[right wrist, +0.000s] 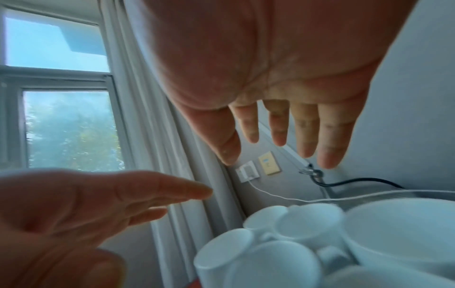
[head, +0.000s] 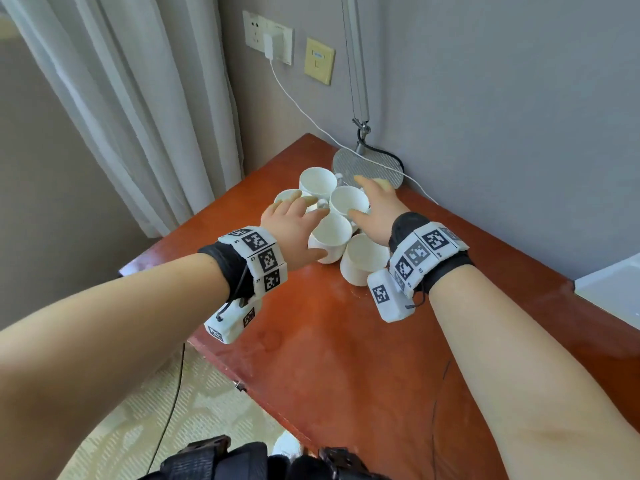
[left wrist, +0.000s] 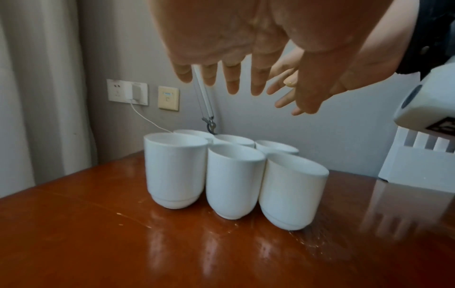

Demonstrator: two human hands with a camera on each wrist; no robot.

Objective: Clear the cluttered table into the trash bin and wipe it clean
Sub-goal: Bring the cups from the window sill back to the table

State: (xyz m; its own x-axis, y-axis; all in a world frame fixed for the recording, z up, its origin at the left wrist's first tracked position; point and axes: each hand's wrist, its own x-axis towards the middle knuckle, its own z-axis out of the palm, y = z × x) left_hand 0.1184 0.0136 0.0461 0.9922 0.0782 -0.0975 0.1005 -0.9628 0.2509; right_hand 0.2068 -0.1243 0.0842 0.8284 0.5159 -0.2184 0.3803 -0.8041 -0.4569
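Observation:
Several white cups stand bunched together at the far part of the red-brown table. My left hand hovers over the left side of the bunch and my right hand over the right side. Both have straight, spread fingers and hold nothing. In the left wrist view the left hand hangs well above the cups, apart from them. The right wrist view shows the right hand palm-down above the blurred cups, with the left hand at lower left.
A round grey lamp base sits in the far corner behind the cups. A white charger cable runs from the wall socket across it. Curtains hang on the left. A white object lies at the table's right edge.

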